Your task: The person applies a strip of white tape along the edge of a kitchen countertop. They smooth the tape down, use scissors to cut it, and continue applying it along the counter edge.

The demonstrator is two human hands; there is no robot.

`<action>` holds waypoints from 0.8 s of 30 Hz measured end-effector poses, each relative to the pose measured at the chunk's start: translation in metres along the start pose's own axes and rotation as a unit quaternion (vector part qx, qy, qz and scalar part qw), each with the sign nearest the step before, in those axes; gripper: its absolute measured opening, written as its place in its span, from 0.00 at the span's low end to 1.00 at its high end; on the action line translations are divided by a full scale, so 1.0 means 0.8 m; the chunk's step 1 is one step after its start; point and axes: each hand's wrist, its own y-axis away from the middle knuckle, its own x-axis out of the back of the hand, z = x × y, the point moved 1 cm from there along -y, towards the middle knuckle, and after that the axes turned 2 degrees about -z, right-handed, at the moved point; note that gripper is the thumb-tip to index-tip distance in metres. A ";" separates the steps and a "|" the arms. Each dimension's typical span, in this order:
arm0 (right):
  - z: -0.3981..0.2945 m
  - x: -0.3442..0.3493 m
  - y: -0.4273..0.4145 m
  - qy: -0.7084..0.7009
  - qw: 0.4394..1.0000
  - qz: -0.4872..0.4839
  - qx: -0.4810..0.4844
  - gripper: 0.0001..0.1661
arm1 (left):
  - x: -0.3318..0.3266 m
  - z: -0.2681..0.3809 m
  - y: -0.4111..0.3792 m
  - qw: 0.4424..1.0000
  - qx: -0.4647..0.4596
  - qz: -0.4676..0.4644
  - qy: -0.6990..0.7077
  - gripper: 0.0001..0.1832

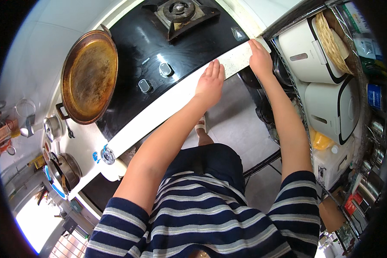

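Note:
My left hand [211, 83] lies flat, palm down, on the white front strip of the countertop [167, 104], its fingertips near the edge of the black glass gas hob [125, 51]. Nothing shows in it. Farther right, my right hand [260, 60] touches the strip's end by the wire shelf. Some of its fingers are hidden, so I cannot tell whether it grips the edge. Between the hands the white surface is speckled with dark spots. Two control knobs [165, 69] sit on the hob left of my left hand, and a burner with a pan support [179, 11] stands farther back.
A large browned pan [90, 75] leans upright at the hob's left. Pots [63, 172], scissors [70, 130] and a sink strainer [107, 155] are on the left counter. On the right, a wire rack [296, 87] holds white bins [329, 108] and a woven basket [332, 45].

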 end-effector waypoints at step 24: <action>-0.366 -0.012 0.117 -0.188 0.965 -0.114 0.143 0.27 | -0.017 -0.109 0.297 0.965 0.211 0.069 0.142 0.46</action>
